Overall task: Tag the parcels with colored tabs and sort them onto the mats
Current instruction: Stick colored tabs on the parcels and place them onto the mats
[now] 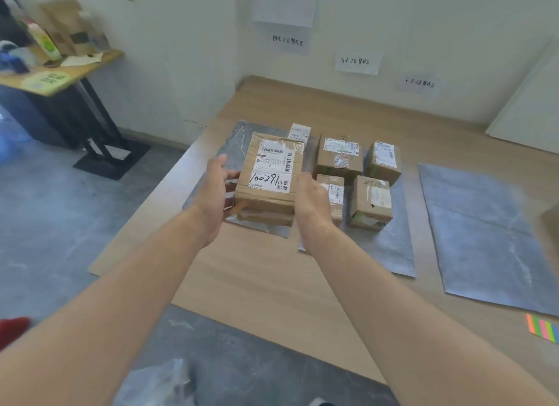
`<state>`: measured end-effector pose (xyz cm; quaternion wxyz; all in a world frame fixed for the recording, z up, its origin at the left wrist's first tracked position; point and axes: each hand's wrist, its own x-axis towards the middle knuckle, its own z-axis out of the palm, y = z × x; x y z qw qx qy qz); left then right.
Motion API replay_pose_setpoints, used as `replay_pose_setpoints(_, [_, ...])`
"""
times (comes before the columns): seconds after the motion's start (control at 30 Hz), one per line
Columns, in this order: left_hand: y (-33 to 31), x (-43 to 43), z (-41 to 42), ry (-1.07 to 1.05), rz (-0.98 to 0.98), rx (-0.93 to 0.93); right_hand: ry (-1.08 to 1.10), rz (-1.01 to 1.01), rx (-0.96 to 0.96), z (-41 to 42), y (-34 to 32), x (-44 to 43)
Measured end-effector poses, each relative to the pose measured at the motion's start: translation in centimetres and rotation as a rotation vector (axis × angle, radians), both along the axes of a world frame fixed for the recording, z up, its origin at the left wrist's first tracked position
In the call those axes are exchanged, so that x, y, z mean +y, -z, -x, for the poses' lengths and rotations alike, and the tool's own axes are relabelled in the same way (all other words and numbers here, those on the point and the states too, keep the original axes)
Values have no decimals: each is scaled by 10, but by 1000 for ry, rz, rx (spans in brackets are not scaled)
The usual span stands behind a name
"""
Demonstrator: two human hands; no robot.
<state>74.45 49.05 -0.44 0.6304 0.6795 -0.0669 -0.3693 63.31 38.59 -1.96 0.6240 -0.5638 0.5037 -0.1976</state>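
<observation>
1. The parcel [269,175] is a flat brown cardboard box sealed with clear tape. It carries a white shipping label with barcodes, black handwritten digits and printed characters.
2. A short orange-brown strip [239,208] sticks out at its near left corner (tab or tape, I cannot tell which).
3. The parcel sits between both hands over the left mat [211,151], slightly tilted. A flatter cardboard layer shows right under it, and whether it rests on that is unclear.
4. The left hand [216,190] is at the parcel's left side. Its fingers [231,175] are fairly straight and point at that side, touching it, with the thumb raised clear.
5. The right hand [311,200] lies against the right edge with its back to the camera. Its fingers are hidden, so I cannot tell their state.
6. Four small boxes [338,156] stand close together on the middle mat [387,254], just right of the parcel.
7. The colored tabs [543,330] lie on the wooden board [272,269], well apart at the near right.
</observation>
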Motion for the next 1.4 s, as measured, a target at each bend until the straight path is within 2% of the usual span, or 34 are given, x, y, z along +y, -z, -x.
replay_pose_setpoints(0.17, [16,-24,-58,-21,-39,12,10,8,-10,-57,23,-20])
replay_pose_setpoints(0.4, [38,-69,-142,-100,-26,-26,-97,-25,-70,-144,44,-71])
replay_pose_setpoints(0.63, [59,-113,-196,-106,-1,54,-104,-14,-81,-203,58,-110])
replay_pose_setpoints(0.87, [86,-171,-262,-78,-6,100,-45,-57,-20,-260,87,-161])
replay_pose_setpoints(1.2, [156,-266,-333,-48,-6,214,-31,25,81,-312,131,-232])
replay_pose_setpoints(1.4, [189,-303,-359,-10,-23,209,-59,115,182,-343,152,-256])
